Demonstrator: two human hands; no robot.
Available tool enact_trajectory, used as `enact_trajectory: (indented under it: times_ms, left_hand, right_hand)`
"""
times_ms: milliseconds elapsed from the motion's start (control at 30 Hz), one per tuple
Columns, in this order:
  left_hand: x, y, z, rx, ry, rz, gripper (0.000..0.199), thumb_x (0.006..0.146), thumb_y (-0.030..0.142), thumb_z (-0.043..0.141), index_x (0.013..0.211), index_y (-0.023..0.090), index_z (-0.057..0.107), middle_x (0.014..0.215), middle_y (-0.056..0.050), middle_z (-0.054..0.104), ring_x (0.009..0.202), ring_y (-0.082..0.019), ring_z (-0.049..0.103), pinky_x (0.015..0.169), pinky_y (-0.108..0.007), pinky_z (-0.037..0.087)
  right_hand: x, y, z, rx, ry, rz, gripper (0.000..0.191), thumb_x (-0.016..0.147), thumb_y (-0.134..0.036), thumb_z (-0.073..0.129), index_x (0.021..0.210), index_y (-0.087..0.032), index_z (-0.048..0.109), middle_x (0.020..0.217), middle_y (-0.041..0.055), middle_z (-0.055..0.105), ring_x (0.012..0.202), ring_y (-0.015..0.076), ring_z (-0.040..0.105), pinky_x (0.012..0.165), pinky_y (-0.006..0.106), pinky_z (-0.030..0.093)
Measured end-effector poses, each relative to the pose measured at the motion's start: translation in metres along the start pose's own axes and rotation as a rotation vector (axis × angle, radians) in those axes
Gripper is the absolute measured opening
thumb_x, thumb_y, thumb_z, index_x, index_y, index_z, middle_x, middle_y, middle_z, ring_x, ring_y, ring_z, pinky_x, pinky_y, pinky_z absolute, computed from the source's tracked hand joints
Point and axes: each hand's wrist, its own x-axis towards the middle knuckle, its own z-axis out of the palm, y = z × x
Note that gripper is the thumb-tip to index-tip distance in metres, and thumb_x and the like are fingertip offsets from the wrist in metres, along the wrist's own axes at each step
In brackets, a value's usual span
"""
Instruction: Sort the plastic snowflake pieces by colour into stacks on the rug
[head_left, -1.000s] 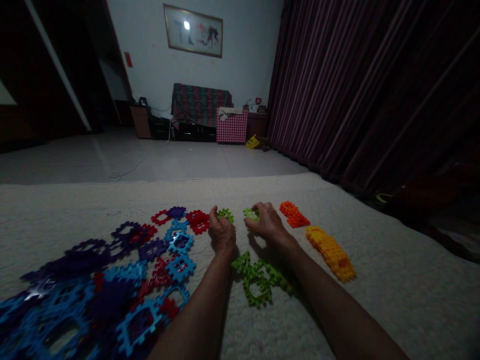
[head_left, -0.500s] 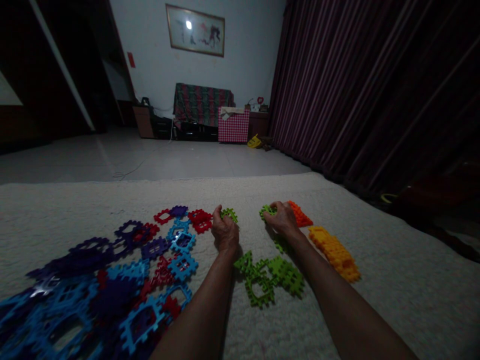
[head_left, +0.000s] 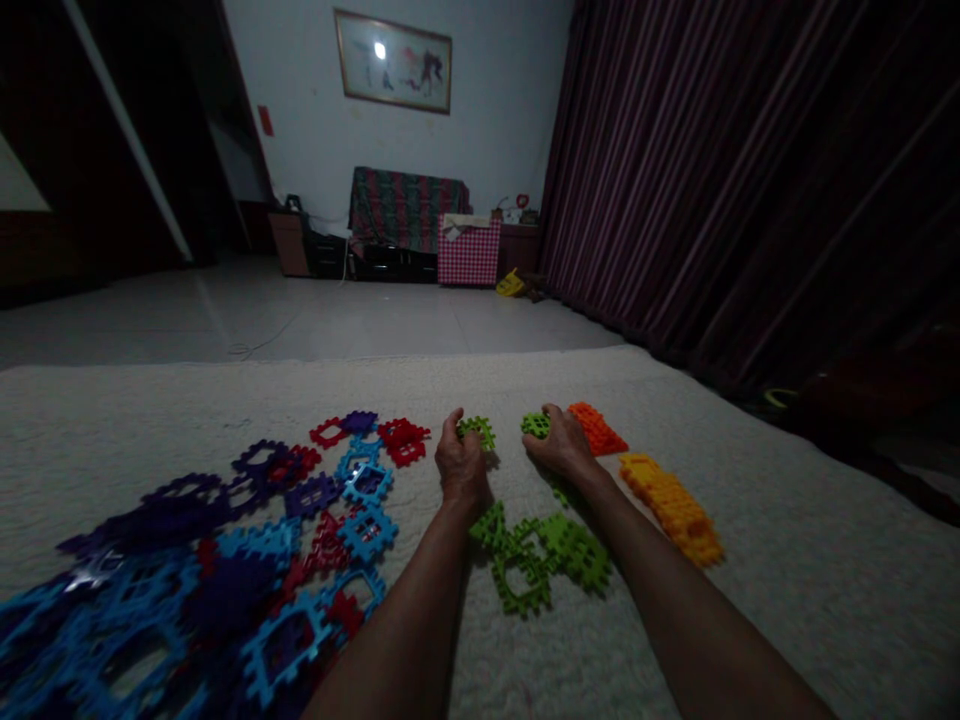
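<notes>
My left hand (head_left: 461, 468) is closed on a green toothed building tile (head_left: 478, 433), which shows to the right of its fingers. Opposite it, my right hand (head_left: 561, 441) grips green toothed tiles (head_left: 535, 425) by their edge; how many is hidden by the hand. Nearer to me, between my forearms, lies a loose group of green tiles (head_left: 521, 580), among them a triangular one (head_left: 491, 527). Another bit of green tile shows under my right wrist. Just right of my right hand is an orange stack of tiles (head_left: 596, 430).
A yellow-orange row of tiles (head_left: 671, 510) lies beside my right forearm. Blue, purple and red tiles (head_left: 367, 530) spread over the left of the pale quilted cover (head_left: 480, 380). Beyond its far edge are a tiled floor (head_left: 405, 320), low furniture and a dark curtain (head_left: 637, 200).
My left hand has shifted a little to the right with its green tile, closer to my right hand. The right hand has barely moved, and its green tiles tilt more toward view.
</notes>
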Motion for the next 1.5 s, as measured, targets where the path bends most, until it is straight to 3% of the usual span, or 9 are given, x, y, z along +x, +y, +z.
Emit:
enact_trajectory:
  times_ms: [167,300,433,533,633,933,1133,1333,1500]
  left_hand:
    - [-0.001,0.000,0.004,-0.144,-0.223,-0.059,0.054,0.072,0.019,0.062,0.125,0.012,0.062,0.075,-0.002,0.067,0.056,-0.011,0.059,0.050,-0.021,0.050]
    - [0.000,-0.002,0.005,-0.218,-0.254,-0.080,0.053,0.067,0.017,0.064,0.119,0.011,0.065,0.082,-0.004,0.070,0.063,-0.012,0.061,0.055,-0.022,0.052]
    - [-0.002,0.004,0.003,-0.325,-0.267,-0.172,0.052,0.067,0.018,0.064,0.119,0.012,0.064,0.085,-0.005,0.070,0.061,-0.011,0.061,0.055,-0.023,0.052]
    - [-0.003,0.009,0.002,-0.407,-0.254,-0.244,0.055,0.066,0.019,0.065,0.121,0.012,0.063,0.084,-0.004,0.071,0.059,-0.011,0.061,0.055,-0.024,0.051]
    - [-0.003,0.013,0.002,-0.515,-0.226,-0.307,0.062,0.064,0.016,0.067,0.125,0.011,0.059,0.080,-0.003,0.070,0.061,-0.011,0.062,0.060,-0.023,0.050]
    - [-0.003,0.021,0.002,-0.685,-0.248,-0.497,0.059,0.070,0.001,0.056,0.128,0.010,0.055,0.076,-0.004,0.070,0.062,-0.012,0.064,0.060,-0.020,0.050]
    - [0.001,0.016,0.004,-0.713,-0.222,-0.510,0.052,0.074,0.004,0.057,0.125,0.009,0.056,0.070,-0.002,0.068,0.061,-0.012,0.064,0.063,-0.022,0.051]
    - [-0.001,0.014,0.002,-0.679,-0.303,-0.424,0.028,0.076,0.017,0.063,0.104,0.012,0.065,0.082,-0.005,0.069,0.068,-0.013,0.065,0.064,-0.022,0.050]
    - [-0.005,0.022,0.000,-0.635,-0.206,-0.513,0.018,0.081,0.016,0.060,0.099,0.015,0.062,0.096,-0.008,0.067,0.077,-0.013,0.066,0.067,-0.024,0.051]
  right_hand:
    - [0.001,0.004,0.000,0.011,-0.024,-0.021,0.064,0.076,-0.037,0.061,0.134,-0.015,0.049,0.118,0.0169,0.061,0.108,0.0285,0.059,0.091,0.036,0.045]
    - [0.000,0.001,-0.012,0.043,0.006,-0.074,0.069,0.072,-0.032,0.063,0.136,-0.012,0.049,0.131,0.0202,0.053,0.118,0.0322,0.054,0.098,0.040,0.044]
    - [-0.003,-0.020,-0.032,0.237,0.103,-0.234,0.052,0.073,-0.019,0.055,0.124,-0.014,0.061,0.125,0.0137,0.061,0.112,0.0241,0.057,0.098,0.032,0.044]
    - [-0.010,-0.039,-0.041,0.423,-0.098,-0.257,0.030,0.079,-0.022,0.050,0.100,-0.019,0.072,0.095,0.0052,0.072,0.088,0.0189,0.064,0.083,0.029,0.049]
    - [-0.017,-0.050,-0.042,0.607,-0.268,-0.218,0.026,0.080,-0.025,0.049,0.086,-0.018,0.073,0.075,0.0012,0.070,0.074,0.0157,0.063,0.071,0.026,0.049]
    - [-0.028,-0.057,-0.017,1.150,-0.521,-0.190,0.023,0.071,-0.035,0.067,0.088,-0.019,0.067,0.081,0.0011,0.067,0.071,0.0132,0.060,0.066,0.026,0.048]
    - [-0.035,-0.065,0.000,0.972,-0.319,-0.252,0.015,0.068,-0.023,0.063,0.083,-0.019,0.062,0.080,-0.0016,0.065,0.074,0.0130,0.058,0.074,0.027,0.047]
    - [-0.027,-0.062,-0.013,0.845,-0.246,-0.239,0.022,0.071,-0.026,0.062,0.092,-0.019,0.062,0.089,0.0017,0.069,0.080,0.0155,0.063,0.073,0.028,0.049]
    - [-0.003,-0.032,-0.033,0.499,0.107,-0.069,0.033,0.076,-0.038,0.064,0.104,-0.020,0.064,0.102,0.0066,0.071,0.092,0.0200,0.065,0.084,0.033,0.050]
